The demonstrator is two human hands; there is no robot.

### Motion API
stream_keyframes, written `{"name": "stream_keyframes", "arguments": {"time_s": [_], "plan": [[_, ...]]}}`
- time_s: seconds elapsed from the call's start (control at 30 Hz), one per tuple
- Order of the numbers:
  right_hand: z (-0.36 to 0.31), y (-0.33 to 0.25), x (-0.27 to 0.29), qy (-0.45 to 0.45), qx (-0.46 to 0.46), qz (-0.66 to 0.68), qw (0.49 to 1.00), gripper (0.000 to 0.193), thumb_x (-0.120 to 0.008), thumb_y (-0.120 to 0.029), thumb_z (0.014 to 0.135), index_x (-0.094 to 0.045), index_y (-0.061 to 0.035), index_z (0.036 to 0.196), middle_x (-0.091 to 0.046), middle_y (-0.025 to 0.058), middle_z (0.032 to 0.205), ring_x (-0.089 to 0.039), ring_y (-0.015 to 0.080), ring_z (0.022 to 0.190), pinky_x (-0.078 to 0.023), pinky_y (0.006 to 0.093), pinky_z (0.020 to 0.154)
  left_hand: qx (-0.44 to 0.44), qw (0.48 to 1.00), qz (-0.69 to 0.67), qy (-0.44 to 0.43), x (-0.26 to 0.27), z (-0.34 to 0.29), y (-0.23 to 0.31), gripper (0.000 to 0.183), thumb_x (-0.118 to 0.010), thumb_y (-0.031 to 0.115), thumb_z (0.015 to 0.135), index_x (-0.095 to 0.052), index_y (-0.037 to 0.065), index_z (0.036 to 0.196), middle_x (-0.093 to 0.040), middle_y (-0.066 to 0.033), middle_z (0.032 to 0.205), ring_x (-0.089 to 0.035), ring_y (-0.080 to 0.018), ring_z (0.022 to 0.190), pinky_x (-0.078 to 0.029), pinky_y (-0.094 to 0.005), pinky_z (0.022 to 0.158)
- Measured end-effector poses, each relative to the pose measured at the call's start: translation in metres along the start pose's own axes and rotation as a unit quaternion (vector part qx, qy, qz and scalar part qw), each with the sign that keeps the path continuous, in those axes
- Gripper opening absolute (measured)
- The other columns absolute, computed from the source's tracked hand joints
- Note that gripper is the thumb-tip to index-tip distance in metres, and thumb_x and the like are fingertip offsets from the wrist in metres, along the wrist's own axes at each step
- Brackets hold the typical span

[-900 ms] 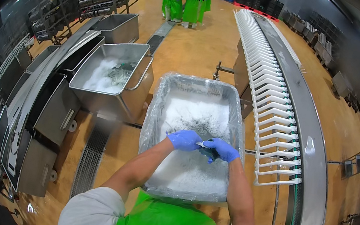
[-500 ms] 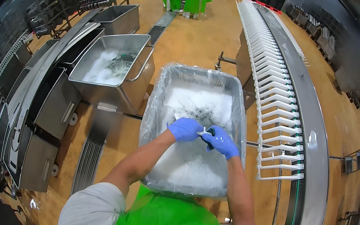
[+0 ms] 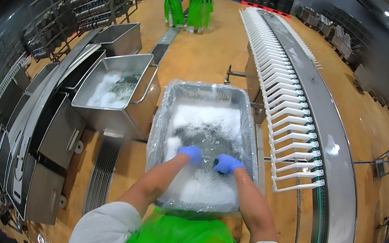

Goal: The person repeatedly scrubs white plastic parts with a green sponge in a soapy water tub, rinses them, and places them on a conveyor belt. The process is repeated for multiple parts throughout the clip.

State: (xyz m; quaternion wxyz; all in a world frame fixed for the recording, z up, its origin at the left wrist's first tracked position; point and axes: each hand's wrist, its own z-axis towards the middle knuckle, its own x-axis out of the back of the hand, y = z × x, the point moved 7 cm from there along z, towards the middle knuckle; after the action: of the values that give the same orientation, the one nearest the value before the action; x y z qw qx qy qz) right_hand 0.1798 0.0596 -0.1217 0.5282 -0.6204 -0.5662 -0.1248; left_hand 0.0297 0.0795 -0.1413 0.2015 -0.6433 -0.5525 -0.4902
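Note:
Straight in front of me stands a tub (image 3: 157, 131) lined with clear plastic, holding water and white suds (image 3: 207, 119). My left hand (image 3: 191, 155), in a blue glove, is dipped into the water left of the middle; its fingers are under the surface and smeared by motion. My right hand (image 3: 230, 164), gloved alike, is closed at the surface on a dark green scrubbing pad (image 3: 217, 164), of which only a small part shows. Whatever else lies in the cloudy water between the hands cannot be made out.
A wheeled steel bin (image 3: 126, 104) with suds and pieces in it stands to the left, near more steel bins (image 3: 46, 190). On the right runs a curved conveyor (image 3: 328, 121) with a row of white arms (image 3: 293, 136). Two people (image 3: 197, 1) in green aprons stand far ahead.
Both hands have gone down into the water and moved apart. The small white piece held between them no longer shows. The suds have parted around the hands, and my view has tilted upward slightly.

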Motion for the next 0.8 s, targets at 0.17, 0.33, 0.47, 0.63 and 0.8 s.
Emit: {"name": "stream_keyframes", "arguments": {"time_s": [0.17,0.33,0.47,0.63,0.8], "plan": [[-0.052,-0.064,0.089,0.267,0.064,0.433,0.858,0.027,-0.067,-0.023,0.084,-0.064,-0.0020,0.100,-0.064,0.0083,0.081,-0.060,0.0156,0.069,-0.051,0.0338,0.062,-0.014,0.972,-0.157,0.176,0.060,-0.016,0.024,0.046,-0.054,0.038,0.088,-0.060,0.001,0.112,-0.063,-0.0264,0.108,-0.060,-0.0452,0.099,-0.047,-0.0502,0.088],[-0.045,-0.046,0.095,0.342,0.017,0.257,0.904,0.032,-0.063,-0.035,0.090,-0.061,-0.0036,0.097,-0.059,0.0049,0.073,-0.056,0.0123,0.057,-0.048,0.0269,0.045,-0.054,0.958,-0.219,0.176,0.079,-0.053,0.070,0.041,-0.056,0.034,0.086,-0.058,-0.001,0.109,-0.063,-0.0266,0.104,-0.060,-0.0454,0.098,-0.047,-0.0515,0.085],[-0.036,-0.024,0.093,0.263,-0.019,0.280,0.923,0.034,-0.063,-0.037,0.090,-0.059,-0.0032,0.089,-0.058,0.0065,0.070,-0.056,0.0129,0.056,-0.048,0.0275,0.046,-0.028,0.977,-0.089,0.192,0.095,-0.065,0.079,0.038,-0.055,0.032,0.086,-0.058,0.001,0.109,-0.065,-0.0239,0.101,-0.062,-0.0423,0.095,-0.048,-0.0510,0.081],[-0.048,-0.064,0.093,0.249,0.088,0.333,0.905,0.033,-0.062,-0.036,0.092,-0.058,-0.0033,0.087,-0.057,0.0065,0.068,-0.055,0.0115,0.054,-0.048,0.0269,0.044,-0.019,0.966,-0.182,0.183,0.094,-0.057,0.055,0.035,-0.056,0.032,0.085,-0.062,0.002,0.102,-0.065,-0.0216,0.091,-0.062,-0.0380,0.087,-0.048,-0.0479,0.076],[-0.050,-0.056,0.103,0.206,0.038,0.556,0.805,0.035,-0.061,-0.035,0.092,-0.060,-0.0006,0.093,-0.059,0.0066,0.071,-0.056,0.0112,0.052,-0.047,0.0267,0.041,-0.127,0.908,-0.380,0.126,0.100,-0.066,0.083,0.034,-0.053,0.031,0.088,-0.064,0.000,0.097,-0.061,-0.0108,0.075,-0.056,-0.0230,0.069,-0.047,-0.0397,0.070]]}}
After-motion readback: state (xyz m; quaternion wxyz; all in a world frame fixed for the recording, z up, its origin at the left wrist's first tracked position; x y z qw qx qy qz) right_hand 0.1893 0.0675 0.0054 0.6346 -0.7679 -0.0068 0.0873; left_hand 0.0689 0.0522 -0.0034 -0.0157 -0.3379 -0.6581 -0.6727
